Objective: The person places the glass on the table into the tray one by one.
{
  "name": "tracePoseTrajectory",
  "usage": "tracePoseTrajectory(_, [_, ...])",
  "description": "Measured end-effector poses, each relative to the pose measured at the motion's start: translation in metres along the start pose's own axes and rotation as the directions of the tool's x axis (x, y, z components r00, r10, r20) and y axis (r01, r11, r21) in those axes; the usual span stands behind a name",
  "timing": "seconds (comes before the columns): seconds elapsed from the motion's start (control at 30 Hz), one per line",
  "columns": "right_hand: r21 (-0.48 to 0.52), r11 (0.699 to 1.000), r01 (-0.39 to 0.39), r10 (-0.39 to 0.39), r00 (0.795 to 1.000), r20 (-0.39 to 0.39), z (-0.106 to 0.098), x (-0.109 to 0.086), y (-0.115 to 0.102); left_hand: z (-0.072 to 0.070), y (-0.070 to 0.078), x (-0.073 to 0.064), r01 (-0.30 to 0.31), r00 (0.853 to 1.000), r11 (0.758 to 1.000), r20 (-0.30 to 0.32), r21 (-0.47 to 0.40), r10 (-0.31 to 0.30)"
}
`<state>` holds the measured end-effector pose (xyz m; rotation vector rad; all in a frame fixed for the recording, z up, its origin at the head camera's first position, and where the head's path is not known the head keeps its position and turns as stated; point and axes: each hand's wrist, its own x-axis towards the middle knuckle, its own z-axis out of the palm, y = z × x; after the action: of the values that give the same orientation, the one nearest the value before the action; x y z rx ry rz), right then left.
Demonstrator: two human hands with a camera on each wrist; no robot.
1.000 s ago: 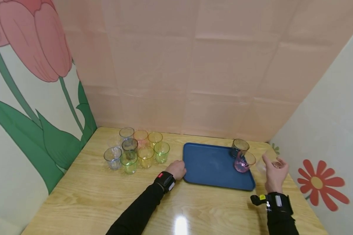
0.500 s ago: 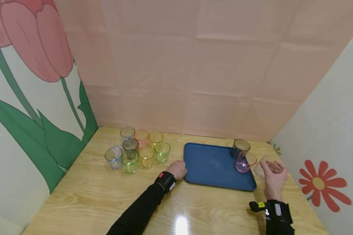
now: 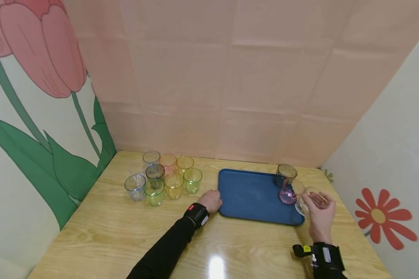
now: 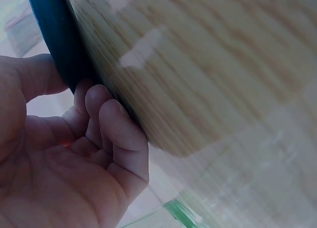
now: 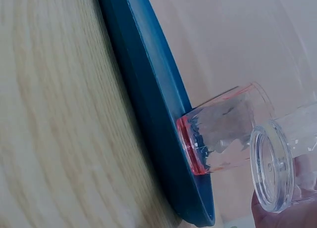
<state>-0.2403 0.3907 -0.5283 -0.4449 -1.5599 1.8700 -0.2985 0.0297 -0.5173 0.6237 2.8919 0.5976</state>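
My left hand (image 3: pixel 209 200) grips the left edge of a blue tray (image 3: pixel 248 197). In the left wrist view the thumb lies on one side of the rim and the curled fingers (image 4: pixel 121 126) on the other. At the tray's right end, my right hand (image 3: pixel 322 217) holds a clear drinking glass (image 3: pixel 300 206) close over the near right corner. The right wrist view shows the round base of that clear glass (image 5: pixel 270 171), tilted and raised above the tray floor. Beside it a pink glass (image 3: pixel 287 195) stands on the tray, with a dark grey glass (image 3: pixel 282 180) behind.
Left of the tray several coloured glasses stand in a cluster, among them a green glass (image 3: pixel 193 182), a yellow glass (image 3: pixel 174 188) and a blue glass (image 3: pixel 135 190). The wooden table (image 3: pixel 118 240) meets a pinkish covered wall (image 3: pixel 209 116) at the back.
My right hand has moved left and lower with the clear glass, from beyond the tray's right side to over its right corner. The left hand has stayed on the tray's edge.
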Motion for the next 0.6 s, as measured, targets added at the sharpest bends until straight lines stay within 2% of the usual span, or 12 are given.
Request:
tracePoseTrajectory(0.27, [-0.042,0.999,-0.019,0.02,1.0,0.009,-0.003,-0.007,0.002,0.002,-0.001,0.003,0.006,1.0,0.999,0.006,-0.036,-0.006])
tracePoseTrajectory(0.37, [-0.092,0.995,-0.031,0.033,0.999,0.016,-0.006,-0.011,0.002,0.002,0.0,0.003,0.002,1.0,1.0,0.005,-0.03,-0.001])
tracePoseTrajectory(0.6, [-0.12,0.991,-0.052,0.059,0.997,0.053,-0.005,-0.019,0.0,0.002,-0.003,0.004,0.018,1.0,1.0,0.024,-0.024,-0.018])
